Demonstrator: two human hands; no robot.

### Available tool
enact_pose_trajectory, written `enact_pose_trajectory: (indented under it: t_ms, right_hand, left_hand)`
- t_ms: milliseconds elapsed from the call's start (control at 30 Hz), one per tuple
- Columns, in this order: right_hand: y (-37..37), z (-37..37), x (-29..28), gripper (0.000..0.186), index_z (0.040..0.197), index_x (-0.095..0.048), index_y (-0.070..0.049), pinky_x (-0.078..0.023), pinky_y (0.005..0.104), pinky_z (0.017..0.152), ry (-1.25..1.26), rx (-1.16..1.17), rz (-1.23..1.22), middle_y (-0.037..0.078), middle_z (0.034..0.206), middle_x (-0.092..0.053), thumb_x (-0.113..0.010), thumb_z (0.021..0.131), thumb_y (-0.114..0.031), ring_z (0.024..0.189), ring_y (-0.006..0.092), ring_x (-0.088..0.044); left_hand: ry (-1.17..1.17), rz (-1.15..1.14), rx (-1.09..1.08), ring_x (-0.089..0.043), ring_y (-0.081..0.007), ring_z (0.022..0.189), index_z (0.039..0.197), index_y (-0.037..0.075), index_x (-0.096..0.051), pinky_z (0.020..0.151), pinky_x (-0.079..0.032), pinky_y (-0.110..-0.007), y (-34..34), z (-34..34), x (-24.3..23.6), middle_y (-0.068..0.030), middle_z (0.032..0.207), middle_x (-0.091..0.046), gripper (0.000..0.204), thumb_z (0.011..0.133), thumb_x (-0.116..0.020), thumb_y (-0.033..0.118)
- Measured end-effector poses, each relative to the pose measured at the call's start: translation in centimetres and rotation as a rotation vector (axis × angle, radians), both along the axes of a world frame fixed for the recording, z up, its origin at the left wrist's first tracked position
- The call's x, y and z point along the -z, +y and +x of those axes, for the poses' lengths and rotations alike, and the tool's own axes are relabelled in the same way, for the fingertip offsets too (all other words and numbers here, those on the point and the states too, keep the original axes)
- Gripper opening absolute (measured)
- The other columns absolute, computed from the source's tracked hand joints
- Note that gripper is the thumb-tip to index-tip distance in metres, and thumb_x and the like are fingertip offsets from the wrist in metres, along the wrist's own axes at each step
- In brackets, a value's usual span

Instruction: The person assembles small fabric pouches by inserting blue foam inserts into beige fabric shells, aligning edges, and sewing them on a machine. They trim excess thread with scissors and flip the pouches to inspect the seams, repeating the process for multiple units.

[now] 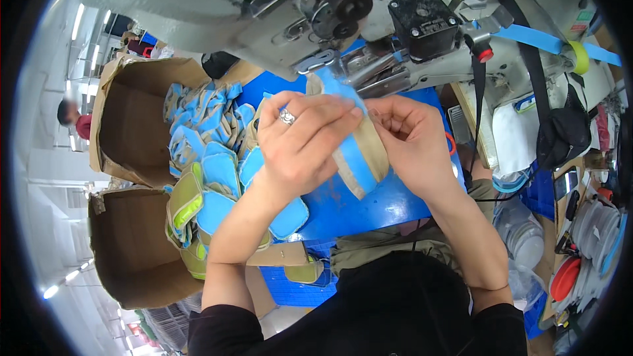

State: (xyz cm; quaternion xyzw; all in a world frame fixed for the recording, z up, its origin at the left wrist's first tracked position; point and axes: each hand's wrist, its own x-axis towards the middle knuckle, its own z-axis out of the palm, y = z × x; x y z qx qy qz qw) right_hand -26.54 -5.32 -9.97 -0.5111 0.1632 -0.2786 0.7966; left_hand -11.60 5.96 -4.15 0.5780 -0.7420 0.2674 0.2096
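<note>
A tan fabric piece with a blue stripe (357, 160) hangs beneath the head of a grey sewing machine (198, 6). Its far end lies at the metal presser and binder parts (369, 74). My left hand (304, 133), with a ring on one finger, grips the piece from its left side, fingers closed over it. On the other side, my right hand (412, 142) pinches the tan edge between thumb and fingers; its fingertips are partly hidden by the cloth. A heap of blue, tan and green fabric pieces (221, 170) lies left of my left hand.
Two open cardboard boxes (132, 240) stand at the left, beside the heap. The blue work table (395, 206) lies below my hands. Blue tape (535, 37) runs toward the machine from the right. Tape rolls (589, 224) fill a shelf at the far right. A person (82, 125) is in the distance.
</note>
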Motion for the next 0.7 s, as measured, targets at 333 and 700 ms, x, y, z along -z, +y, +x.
enact_pose_trajectory:
  t_ms: [333,700]
  right_hand:
    - [-0.3,-0.3,-0.2,0.019,0.111,-0.07,0.003,-0.051,0.0208,0.068,-0.031,-0.011,-0.019,0.002,0.089,-0.071,-0.068,0.092,0.003,0.078,0.0043,-0.063]
    - [0.7,-0.8,0.5,0.024,0.108,-0.072,0.001,-0.051,0.0242,0.07,-0.103,0.03,-0.077,0.002,0.085,-0.069,-0.078,0.086,-0.006,0.078,0.007,-0.063]
  left_hand:
    - [0.002,-0.076,-0.054,-0.07,-0.0243,0.094,0.099,0.005,-0.075,0.083,-0.047,-0.038,0.3,-1.2,-0.1,-0.0068,0.106,-0.072,0.042,0.058,-0.068,0.005]
    - [0.482,0.027,-0.079,-0.071,-0.0301,0.097,0.094,0.001,-0.062,0.086,-0.054,-0.038,0.8,-2.3,0.9,-0.0197,0.116,-0.073,0.028,0.077,-0.083,0.008]
